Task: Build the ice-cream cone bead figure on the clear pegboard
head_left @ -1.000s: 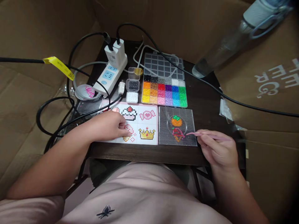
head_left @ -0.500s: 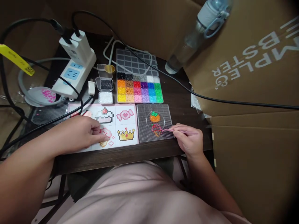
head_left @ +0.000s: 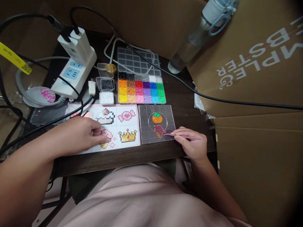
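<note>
My right hand (head_left: 193, 143) is closed around pink tweezers (head_left: 183, 136), whose tip reaches the lower half of the clear pegboard (head_left: 169, 113). At that tip is a bead figure (head_left: 159, 131) with a red outline and brown beads at its bottom. Just above it on the board sits an orange bead fruit (head_left: 157, 118) with green leaves. My left hand (head_left: 87, 132) rests on the printed pattern sheet (head_left: 126, 144), thumb and fingers apart, holding nothing. It covers part of a pink design; a crown and a candy show beside it.
Behind the sheet lies an open box of coloured beads (head_left: 142, 90), beside small clear cases (head_left: 106, 98). A white power strip (head_left: 73, 74) and cables stand at left, near a dish (head_left: 39, 96) of pink beads. A water bottle (head_left: 189, 44) leans by the cardboard wall (head_left: 255, 94).
The right hand and tweezers have shifted very slightly right and down, with the tip still at the red figure. My left hand stays in place. The view has tilted a little.
</note>
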A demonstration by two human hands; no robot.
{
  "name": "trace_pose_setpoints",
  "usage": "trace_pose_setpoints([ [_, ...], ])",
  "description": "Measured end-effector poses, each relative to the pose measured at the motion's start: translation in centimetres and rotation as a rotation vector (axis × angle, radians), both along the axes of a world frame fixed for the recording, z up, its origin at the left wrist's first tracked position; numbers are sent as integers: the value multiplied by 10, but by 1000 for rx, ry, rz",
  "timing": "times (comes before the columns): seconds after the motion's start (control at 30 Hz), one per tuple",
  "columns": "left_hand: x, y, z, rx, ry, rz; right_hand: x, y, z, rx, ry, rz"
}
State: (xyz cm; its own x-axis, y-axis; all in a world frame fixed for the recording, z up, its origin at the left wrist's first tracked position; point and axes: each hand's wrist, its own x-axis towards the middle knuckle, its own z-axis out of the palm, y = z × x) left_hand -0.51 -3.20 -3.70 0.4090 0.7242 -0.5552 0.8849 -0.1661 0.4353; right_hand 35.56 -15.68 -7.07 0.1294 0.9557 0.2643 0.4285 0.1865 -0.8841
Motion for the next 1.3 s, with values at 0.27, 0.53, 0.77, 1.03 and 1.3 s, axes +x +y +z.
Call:
trace_pose_setpoints([
  [0.27, 3, 0, 3, 16, 134, -106, -1, -1, 0, 5, -5, 5],
  [0.53, 1, 1, 1, 15, 122, -98, 0, -1, -1, 5, -28, -22],
  [0.77, 1, 1, -1, 30, 120, -82, 5, -1, -10, 8, 67, -70],
  [1.03, 0, -2, 6, 30, 106, -126, 6, -1, -11, 46, 166, -88],
  [1.3, 2, -3, 9, 20, 92, -80, 7, 1, -13, 37, 241, -97],
])
